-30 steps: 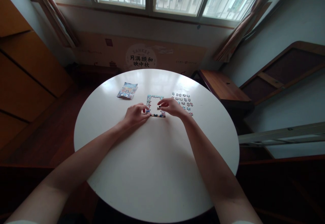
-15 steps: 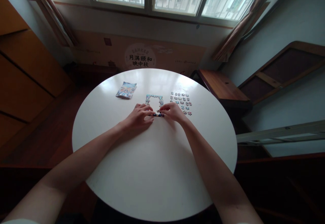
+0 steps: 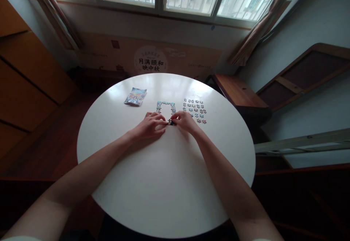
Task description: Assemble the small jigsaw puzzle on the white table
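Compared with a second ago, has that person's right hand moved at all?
Yes, toward the near side: judged against the jigsaw border, the right hand has gone from over the opening to the near edge.

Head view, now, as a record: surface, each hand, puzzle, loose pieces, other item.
surface: round white table
left hand: fingers at near side of puzzle border
right hand: fingertips at a puzzle piece there; grip unclear
puzzle border: table showing inside; near side partly covered by hands
loose pieces: spread right of border
printed item: left of border; sheet or packet unclear
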`<move>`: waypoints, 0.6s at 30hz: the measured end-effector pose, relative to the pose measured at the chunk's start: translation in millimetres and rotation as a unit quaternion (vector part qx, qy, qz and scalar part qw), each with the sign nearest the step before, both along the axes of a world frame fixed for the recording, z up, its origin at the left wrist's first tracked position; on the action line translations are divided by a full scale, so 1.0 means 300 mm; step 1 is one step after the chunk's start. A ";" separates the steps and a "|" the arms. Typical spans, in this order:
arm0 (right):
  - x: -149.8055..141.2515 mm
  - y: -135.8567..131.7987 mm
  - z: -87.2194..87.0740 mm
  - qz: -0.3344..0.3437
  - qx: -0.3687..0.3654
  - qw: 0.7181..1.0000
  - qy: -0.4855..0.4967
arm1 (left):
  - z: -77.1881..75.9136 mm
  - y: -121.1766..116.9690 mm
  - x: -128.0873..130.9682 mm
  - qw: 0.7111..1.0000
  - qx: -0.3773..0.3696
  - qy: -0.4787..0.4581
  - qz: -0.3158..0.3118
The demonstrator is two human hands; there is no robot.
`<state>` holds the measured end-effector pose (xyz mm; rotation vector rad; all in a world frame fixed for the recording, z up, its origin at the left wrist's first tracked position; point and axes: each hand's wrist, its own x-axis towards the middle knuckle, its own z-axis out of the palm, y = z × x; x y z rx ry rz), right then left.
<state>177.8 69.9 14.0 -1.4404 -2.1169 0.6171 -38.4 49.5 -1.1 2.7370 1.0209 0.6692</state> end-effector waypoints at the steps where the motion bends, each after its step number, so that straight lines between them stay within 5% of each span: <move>1: -0.002 -0.003 0.002 0.000 0.005 1.000 -0.009 | 0.002 -0.001 0.000 1.000 -0.003 0.000 0.000; 18: -0.021 -0.026 0.010 0.004 0.068 0.990 -0.121 | 0.013 -0.005 0.001 1.000 -0.019 0.006 -0.002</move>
